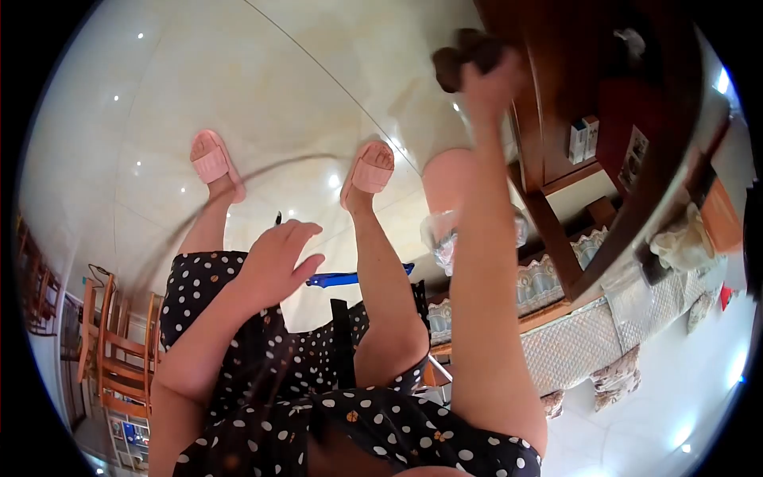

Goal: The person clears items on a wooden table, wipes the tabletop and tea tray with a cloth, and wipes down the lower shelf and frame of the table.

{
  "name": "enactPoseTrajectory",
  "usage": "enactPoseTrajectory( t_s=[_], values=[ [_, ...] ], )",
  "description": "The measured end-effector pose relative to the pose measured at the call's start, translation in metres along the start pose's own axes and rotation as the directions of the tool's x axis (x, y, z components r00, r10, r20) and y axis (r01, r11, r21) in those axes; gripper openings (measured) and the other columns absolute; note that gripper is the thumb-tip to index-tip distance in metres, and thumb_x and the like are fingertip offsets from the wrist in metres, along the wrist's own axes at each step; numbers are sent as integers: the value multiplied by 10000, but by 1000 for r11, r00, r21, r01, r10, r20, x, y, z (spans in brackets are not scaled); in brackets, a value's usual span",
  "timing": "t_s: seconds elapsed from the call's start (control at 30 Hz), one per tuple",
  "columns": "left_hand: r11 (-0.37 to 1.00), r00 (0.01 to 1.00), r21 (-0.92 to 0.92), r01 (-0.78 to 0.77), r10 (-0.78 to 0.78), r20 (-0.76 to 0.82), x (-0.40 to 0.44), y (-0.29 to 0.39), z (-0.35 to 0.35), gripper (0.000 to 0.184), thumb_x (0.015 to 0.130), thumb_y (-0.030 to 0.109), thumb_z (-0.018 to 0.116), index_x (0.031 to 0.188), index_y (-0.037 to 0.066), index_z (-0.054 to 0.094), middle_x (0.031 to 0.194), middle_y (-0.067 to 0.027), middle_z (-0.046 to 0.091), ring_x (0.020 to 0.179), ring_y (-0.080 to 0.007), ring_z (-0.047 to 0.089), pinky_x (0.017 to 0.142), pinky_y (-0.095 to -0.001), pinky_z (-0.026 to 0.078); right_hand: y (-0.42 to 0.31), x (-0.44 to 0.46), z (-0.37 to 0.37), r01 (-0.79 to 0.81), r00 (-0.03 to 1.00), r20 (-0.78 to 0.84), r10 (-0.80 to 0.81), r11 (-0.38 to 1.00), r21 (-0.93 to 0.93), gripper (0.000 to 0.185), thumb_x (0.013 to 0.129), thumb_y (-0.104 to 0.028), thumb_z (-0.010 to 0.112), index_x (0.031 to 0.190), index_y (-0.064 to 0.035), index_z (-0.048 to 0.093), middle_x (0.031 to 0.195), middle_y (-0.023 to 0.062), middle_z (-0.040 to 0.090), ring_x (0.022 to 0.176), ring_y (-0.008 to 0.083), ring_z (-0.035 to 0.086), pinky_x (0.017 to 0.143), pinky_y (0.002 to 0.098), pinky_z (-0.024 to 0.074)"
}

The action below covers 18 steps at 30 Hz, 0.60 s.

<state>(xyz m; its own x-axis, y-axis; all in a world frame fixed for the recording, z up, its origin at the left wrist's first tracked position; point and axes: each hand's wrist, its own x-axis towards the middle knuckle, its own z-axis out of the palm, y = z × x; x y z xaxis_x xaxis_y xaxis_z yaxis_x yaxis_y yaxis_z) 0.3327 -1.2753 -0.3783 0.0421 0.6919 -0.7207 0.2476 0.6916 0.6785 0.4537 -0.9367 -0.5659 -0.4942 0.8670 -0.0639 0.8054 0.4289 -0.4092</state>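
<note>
My right hand (494,79) reaches out at the top right, its fingers closed around a dark brown object (465,60) that is blurred by motion. That object is beside the edge of a dark wooden cabinet (548,103). My left hand (278,262) hovers over my lap near the polka-dot clothing (203,290), fingers apart and slightly bent, with nothing visible in it. A small black thing shows just behind its knuckles; what it is, I cannot tell.
A pink bin (449,179) with a plastic liner (441,238) stands under my right forearm. Pink slippers (372,171) are on the tiled floor (262,95). A blue object (342,279) lies between my legs. Wooden chairs (123,358) stand left, a covered sofa (568,346) right.
</note>
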Motion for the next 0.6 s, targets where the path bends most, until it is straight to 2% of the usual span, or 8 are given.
enactPoseTrajectory(
  t_s=[0.07, 0.13, 0.27, 0.37, 0.43, 0.5, 0.53, 0.6],
  values=[
    [999, 999, -13, 47, -47, -12, -4, -15, 3, 350, 867, 195, 613, 1164, 29, 534, 1056, -160, 600, 976, -325, 594, 843, -403, 475, -59, -57, 8, -52, 958, 286, -8, 978, 200, 576, 747, -322, 669, 1213, -19, 515, 1072, 233, 616, 1010, 401, 582, 870, 467, 474],
    [995, 991, -39, 87, -91, -102, -10, -39, 8, 359, 851, 235, 634, 1129, 26, 545, 1030, -192, 595, 931, -364, 591, 811, -435, 481, -118, -126, 21, -272, 684, 729, 28, 937, 219, 597, 815, -391, 625, 1264, -24, 482, 1115, 257, 608, 1038, 421, 582, 894, 471, 471],
    [950, 945, -18, 313, -313, -95, -45, -66, 38, 393, 850, 264, 626, 1158, 28, 569, 1088, -203, 610, 1004, -373, 592, 862, -435, 480, -195, -213, -3, -451, 348, 935, 61, 886, 110, 661, 849, -534, 577, 1289, -53, 471, 1137, 268, 605, 1063, 445, 575, 923, 464, 461],
    [963, 963, -75, 260, -253, 93, -79, -53, 30, 355, 861, 270, 615, 1134, 44, 591, 1098, -171, 626, 1028, -342, 599, 879, -415, 479, -198, -233, -48, -486, 598, 798, 72, 824, 290, 526, 841, -426, 605, 1182, -33, 527, 1073, 257, 621, 1051, 437, 574, 904, 457, 456],
    [965, 981, -188, 182, -191, -30, -97, -53, 17, 339, 874, 252, 617, 1141, 47, 577, 1073, -161, 628, 979, -304, 622, 862, -378, 490, -180, -214, -82, -521, 739, 634, 228, 790, 323, 437, 836, -354, 624, 1111, -20, 565, 1030, 250, 632, 1044, 432, 574, 891, 452, 453],
    [903, 963, -384, 192, -249, -103, -101, -52, 1, 307, 891, 218, 606, 1144, 51, 561, 1026, -147, 625, 936, -257, 633, 822, -348, 503, -143, -161, -124, -624, 688, 555, 468, 771, 124, 436, 823, -337, 640, 1038, 39, 586, 1038, 272, 622, 1043, 379, 577, 899, 424, 445],
    [917, 951, -358, 179, -254, -176, -98, -61, -5, 304, 892, 205, 608, 1142, 41, 554, 1026, -145, 617, 935, -250, 629, 805, -344, 505, -132, -130, -148, -481, 828, 409, 382, 860, 171, 541, 842, -381, 641, 1150, 58, 566, 1138, 281, 603, 1119, 387, 554, 948, 423, 432],
    [931, 899, -306, 202, -300, -319, -84, -90, 5, 310, 886, 199, 616, 1138, 31, 549, 1043, -146, 610, 941, -262, 623, 803, -352, 501, -53, -105, -138, -532, 847, 117, 519, 835, 142, 701, 851, -441, 632, 1278, 95, 484, 1274, 293, 531, 1201, 395, 506, 1019, 416, 396]
  ],
)
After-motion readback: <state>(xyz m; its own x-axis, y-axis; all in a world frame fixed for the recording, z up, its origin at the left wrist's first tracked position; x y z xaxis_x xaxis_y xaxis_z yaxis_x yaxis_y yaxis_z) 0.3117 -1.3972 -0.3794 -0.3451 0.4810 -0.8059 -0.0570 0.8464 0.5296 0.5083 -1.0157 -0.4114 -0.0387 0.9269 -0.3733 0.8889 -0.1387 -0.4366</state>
